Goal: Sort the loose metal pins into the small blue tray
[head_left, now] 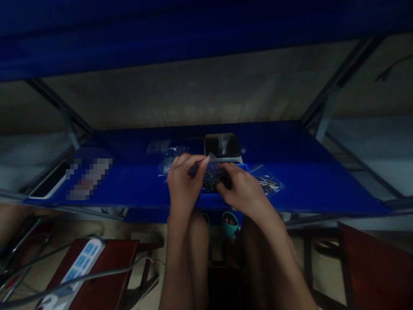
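My left hand pinches the edge of a clear plastic bag between thumb and forefinger. Across from it, my right hand has its fingers curled at the bag's other side. Both hands are over a shallow blue tray that holds small, thin dark and metallic parts. Blur hides whether anything is inside the bag. To the right of my right hand lies another clear bag with thin gold and silver pieces in it. More clear bags lie beside my left hand.
Behind the tray stands a small scale with a clear piece on its dark top. A flat plastic bag and a tablet-like device are farther left on the blue table. A power strip rests on a stool.
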`<state>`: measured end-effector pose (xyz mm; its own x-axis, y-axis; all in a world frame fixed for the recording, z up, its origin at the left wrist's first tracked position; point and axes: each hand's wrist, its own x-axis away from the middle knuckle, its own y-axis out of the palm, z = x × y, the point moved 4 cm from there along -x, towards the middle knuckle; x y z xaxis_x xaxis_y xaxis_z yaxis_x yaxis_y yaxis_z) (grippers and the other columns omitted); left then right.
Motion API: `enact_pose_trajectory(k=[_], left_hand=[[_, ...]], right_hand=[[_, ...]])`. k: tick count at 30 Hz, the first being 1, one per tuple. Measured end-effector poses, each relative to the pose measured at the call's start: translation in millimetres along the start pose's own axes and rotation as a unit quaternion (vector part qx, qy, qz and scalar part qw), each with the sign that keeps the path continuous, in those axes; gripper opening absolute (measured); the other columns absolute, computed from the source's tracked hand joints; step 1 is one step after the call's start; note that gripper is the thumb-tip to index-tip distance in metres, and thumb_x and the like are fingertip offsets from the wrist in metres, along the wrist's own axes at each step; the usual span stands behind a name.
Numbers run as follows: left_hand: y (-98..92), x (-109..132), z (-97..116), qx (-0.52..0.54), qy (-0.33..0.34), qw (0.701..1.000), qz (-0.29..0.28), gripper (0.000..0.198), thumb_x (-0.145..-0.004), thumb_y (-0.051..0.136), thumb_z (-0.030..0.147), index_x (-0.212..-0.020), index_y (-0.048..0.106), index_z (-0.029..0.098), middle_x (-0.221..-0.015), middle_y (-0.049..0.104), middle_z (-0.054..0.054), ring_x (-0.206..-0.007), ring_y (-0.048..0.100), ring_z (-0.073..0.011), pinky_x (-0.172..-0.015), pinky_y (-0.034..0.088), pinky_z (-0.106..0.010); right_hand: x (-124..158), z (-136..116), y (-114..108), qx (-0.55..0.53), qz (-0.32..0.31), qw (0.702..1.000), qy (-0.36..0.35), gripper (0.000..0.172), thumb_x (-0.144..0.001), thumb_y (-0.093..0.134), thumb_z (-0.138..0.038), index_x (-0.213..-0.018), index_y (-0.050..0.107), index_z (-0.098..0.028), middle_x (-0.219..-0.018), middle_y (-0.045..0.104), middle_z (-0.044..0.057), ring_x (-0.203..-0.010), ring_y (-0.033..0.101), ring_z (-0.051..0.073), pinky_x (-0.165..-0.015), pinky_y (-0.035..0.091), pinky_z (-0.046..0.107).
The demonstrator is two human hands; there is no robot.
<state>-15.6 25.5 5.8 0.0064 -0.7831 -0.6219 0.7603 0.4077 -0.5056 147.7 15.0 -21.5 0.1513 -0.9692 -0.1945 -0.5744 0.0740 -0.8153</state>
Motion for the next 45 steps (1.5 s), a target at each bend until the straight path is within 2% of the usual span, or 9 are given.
enact_pose_trajectory(k=[3,5,10,18,22,26,29,37,45], left_hand=[[1.4,0,1,0.02,0.007,1.0,-0.011,0.015,-0.1,0.066,0.031,-0.095,0.079,0.023,-0.088,0.074,-0.002,-0.083,0.064,-0.0185,-0.069,0.046,-0.031],[2.4,0,2,0.04,0.013,0.999,-0.017,0.015,-0.101,0.066,0.03,-0.096,0.079,0.023,-0.089,0.074,-0.002,-0.083,0.064,-0.018,-0.069,0.046,-0.031],[2.7,0,5,0.058,0.004,0.998,-0.026,0.016,-0.101,0.065,0.031,-0.097,0.079,0.024,-0.091,0.075,-0.002,-0.083,0.065,-0.0168,-0.069,0.046,-0.03],[-1.1,-2,-3,0.119,-0.114,0.986,0.009,0.028,-0.095,0.07,0.04,-0.118,0.072,0.023,-0.094,0.073,-0.003,-0.078,0.066,-0.0148,-0.06,0.048,-0.025],[5.2,-1,-10,0.11,-0.122,0.986,-0.028,0.027,-0.093,0.072,0.041,-0.111,0.073,0.022,-0.091,0.075,-0.004,-0.077,0.068,-0.0166,-0.061,0.049,-0.027],[10.6,1,-10,0.101,-0.084,0.989,-0.074,0.016,-0.096,0.068,0.037,-0.093,0.074,0.023,-0.088,0.077,-0.004,-0.076,0.07,-0.0173,-0.064,0.049,-0.029],[10.4,1,-8,0.12,-0.086,0.986,-0.082,0.017,-0.097,0.065,0.034,-0.086,0.072,0.023,-0.079,0.076,-0.002,-0.071,0.07,-0.0162,-0.06,0.047,-0.028],[3.9,-2,-8,0.221,-0.138,0.964,-0.046,0.015,-0.095,0.069,0.035,-0.086,0.07,0.023,-0.082,0.078,-0.003,-0.073,0.071,-0.0166,-0.063,0.053,-0.028],[4.9,-1,-10,0.252,-0.16,0.953,-0.051,0.018,-0.094,0.07,0.04,-0.089,0.069,0.023,-0.082,0.078,-0.003,-0.075,0.072,-0.0179,-0.065,0.055,-0.029]], right_hand=[[-3,2,-1,-0.056,0.04,0.997,-0.029,0.03,-0.101,0.056,-0.033,-0.125,0.07,-0.021,-0.126,0.073,0.01,-0.107,0.071,0.026,-0.088,0.052,0.035],[-5,3,0,-0.087,0.058,0.993,-0.049,0.025,-0.103,0.054,-0.031,-0.117,0.072,-0.021,-0.119,0.075,0.009,-0.108,0.071,0.024,-0.091,0.051,0.035],[-5,2,-3,-0.137,0.091,0.984,-0.071,0.02,-0.101,0.055,-0.021,-0.103,0.074,-0.02,-0.107,0.078,0.006,-0.097,0.073,0.021,-0.085,0.05,0.031],[-5,4,-14,-0.198,0.144,0.97,0.003,0.02,-0.098,0.059,-0.031,-0.095,0.075,-0.019,-0.091,0.078,0.005,-0.074,0.067,0.017,-0.069,0.046,0.027],[-4,9,-14,-0.255,0.166,0.952,0.029,0.025,-0.099,0.061,-0.038,-0.097,0.075,-0.018,-0.083,0.074,0.004,-0.066,0.062,0.014,-0.061,0.042,0.026],[-3,11,-13,-0.309,0.175,0.934,0.042,0.026,-0.098,0.062,-0.041,-0.098,0.075,-0.017,-0.084,0.072,0.004,-0.064,0.059,0.013,-0.059,0.042,0.025],[-4,9,-14,-0.327,0.181,0.926,0.049,0.027,-0.096,0.064,-0.042,-0.099,0.074,-0.017,-0.081,0.07,0.004,-0.063,0.058,0.012,-0.058,0.042,0.025],[-6,4,-11,-0.358,0.147,0.921,0.05,0.031,-0.092,0.068,-0.048,-0.091,0.073,-0.017,-0.083,0.074,0.005,-0.063,0.058,0.012,-0.055,0.04,0.024],[-5,0,-14,-0.395,0.135,0.908,0.035,0.031,-0.091,0.069,-0.048,-0.086,0.07,-0.018,-0.079,0.072,0.004,-0.058,0.054,0.011,-0.052,0.039,0.023]])
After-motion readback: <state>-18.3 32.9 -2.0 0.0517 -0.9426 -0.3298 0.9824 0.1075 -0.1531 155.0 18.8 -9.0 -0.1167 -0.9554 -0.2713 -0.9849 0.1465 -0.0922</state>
